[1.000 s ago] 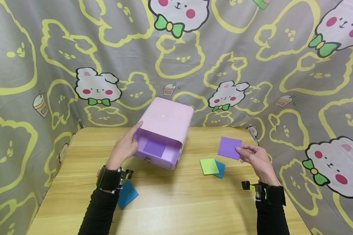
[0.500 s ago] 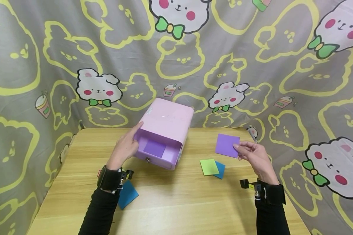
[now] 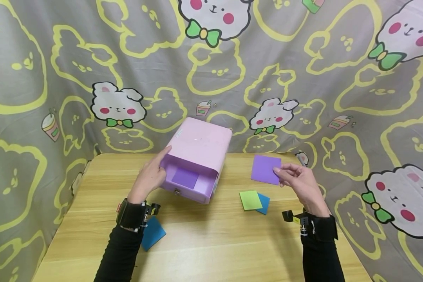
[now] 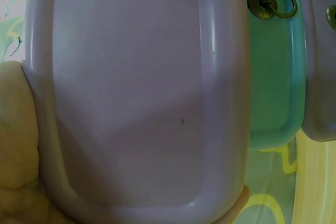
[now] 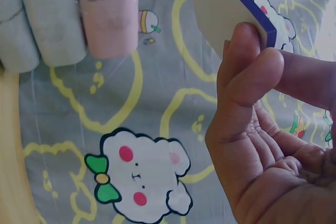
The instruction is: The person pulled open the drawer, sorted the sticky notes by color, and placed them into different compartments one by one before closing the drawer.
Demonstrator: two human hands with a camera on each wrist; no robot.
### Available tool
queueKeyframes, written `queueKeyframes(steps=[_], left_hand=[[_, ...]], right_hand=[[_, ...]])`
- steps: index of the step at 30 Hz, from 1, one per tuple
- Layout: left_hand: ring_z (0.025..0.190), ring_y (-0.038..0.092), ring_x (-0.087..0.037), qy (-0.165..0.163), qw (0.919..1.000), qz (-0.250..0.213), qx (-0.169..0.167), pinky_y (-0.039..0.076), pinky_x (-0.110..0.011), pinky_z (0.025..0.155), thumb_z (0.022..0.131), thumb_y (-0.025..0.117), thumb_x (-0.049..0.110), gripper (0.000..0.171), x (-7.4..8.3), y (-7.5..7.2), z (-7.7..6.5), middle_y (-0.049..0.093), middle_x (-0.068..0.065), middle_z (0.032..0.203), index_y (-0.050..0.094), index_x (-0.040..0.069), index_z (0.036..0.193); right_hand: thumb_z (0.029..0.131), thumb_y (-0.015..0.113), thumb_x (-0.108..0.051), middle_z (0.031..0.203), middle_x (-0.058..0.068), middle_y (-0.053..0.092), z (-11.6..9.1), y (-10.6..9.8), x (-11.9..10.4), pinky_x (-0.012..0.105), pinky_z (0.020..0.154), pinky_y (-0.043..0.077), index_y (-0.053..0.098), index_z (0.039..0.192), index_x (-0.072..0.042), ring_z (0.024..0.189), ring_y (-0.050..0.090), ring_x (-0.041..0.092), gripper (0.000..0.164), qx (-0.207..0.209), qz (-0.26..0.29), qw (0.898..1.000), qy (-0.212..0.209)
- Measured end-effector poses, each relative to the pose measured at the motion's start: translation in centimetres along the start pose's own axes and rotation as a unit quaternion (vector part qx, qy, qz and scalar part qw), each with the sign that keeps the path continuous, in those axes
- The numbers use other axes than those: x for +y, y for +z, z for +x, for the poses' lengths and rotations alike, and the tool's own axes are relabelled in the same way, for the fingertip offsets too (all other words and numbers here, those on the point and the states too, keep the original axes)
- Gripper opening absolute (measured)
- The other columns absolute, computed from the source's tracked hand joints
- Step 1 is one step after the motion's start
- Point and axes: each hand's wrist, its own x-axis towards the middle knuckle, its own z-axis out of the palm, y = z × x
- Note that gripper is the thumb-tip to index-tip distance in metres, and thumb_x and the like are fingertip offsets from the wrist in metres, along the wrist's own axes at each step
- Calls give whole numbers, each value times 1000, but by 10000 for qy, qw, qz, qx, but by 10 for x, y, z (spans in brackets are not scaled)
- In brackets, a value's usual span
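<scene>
My right hand (image 3: 299, 182) pinches a square purple sticky-note pad (image 3: 264, 169) by its right edge, between thumb and fingers. The pad's pale back (image 5: 218, 11) shows in the right wrist view. A pink-topped drawer cabinet (image 3: 201, 143) stands at the table's back, its top lilac drawer (image 3: 208, 188) pulled out. Inside that drawer lies another purple pad (image 3: 185, 178). My left hand (image 3: 148, 180) grips the drawer's left end, forefinger reaching up to the cabinet's top edge. In the left wrist view the palm and a fingertip flank the lilac drawer front (image 4: 131, 87).
A green pad (image 3: 251, 200) overlaps a blue pad (image 3: 264, 204) right of the cabinet. Another blue pad (image 3: 154, 234) lies beside my left wrist. Below the pulled-out drawer are a teal drawer (image 4: 275, 77) and a further lilac one (image 4: 320, 66). A patterned curtain (image 3: 218, 78) hangs behind the table.
My right hand has carried the purple pad leftward and slightly farther back, above the green and blue pads in view. My left hand has stayed on the drawer.
</scene>
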Motion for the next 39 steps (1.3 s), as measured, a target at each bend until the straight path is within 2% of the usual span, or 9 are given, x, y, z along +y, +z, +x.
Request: queueKeyframes(steps=[13, 19, 24, 31, 39], left_hand=[[142, 42, -50, -23, 9999, -49, -87, 42, -70, 106, 91, 38, 1, 80, 0, 0, 1, 29, -19, 166, 21, 31, 163], [140, 45, -48, -19, 9998, -124, -135, 44, -68, 104, 88, 41, 0, 83, -1, -1, 1, 28, -18, 167, 21, 31, 163], [143, 40, -50, -19, 9996, -125, -258, 39, -72, 107, 85, 45, 0, 88, -2, -3, 0, 26, -16, 168, 19, 32, 163], [138, 45, -46, 19, 9992, -129, -365, 46, -65, 100, 83, 46, -1, 91, -3, -6, 0, 24, -15, 169, 18, 32, 163], [147, 35, -49, 142, 9991, -30, -410, 37, -70, 110, 86, 45, -2, 89, -6, -7, 2, 22, -13, 170, 17, 31, 164]], right_hand=[[95, 72, -33, 85, -12, 75, 11, 13, -13, 25, 68, 58, 64, 111, -4, 72, 66, 7, 34, -83, -274, 9993, -231], [94, 72, -35, 87, -11, 76, 17, 22, -18, 25, 69, 58, 63, 119, -2, 70, 66, 8, 42, -30, -426, 9987, -289], [96, 71, -29, 88, -13, 77, 21, 32, -23, 23, 66, 57, 61, 119, 2, 70, 67, 6, 40, -102, -290, 9989, -362], [95, 72, -24, 85, -13, 76, 30, 46, -28, 23, 65, 58, 62, 114, 4, 70, 67, 5, 35, -222, -163, 9989, -375], [94, 73, -30, 86, -9, 76, 37, 62, -34, 25, 65, 57, 66, 115, -1, 68, 66, 14, 37, -376, -382, 9978, -401]])
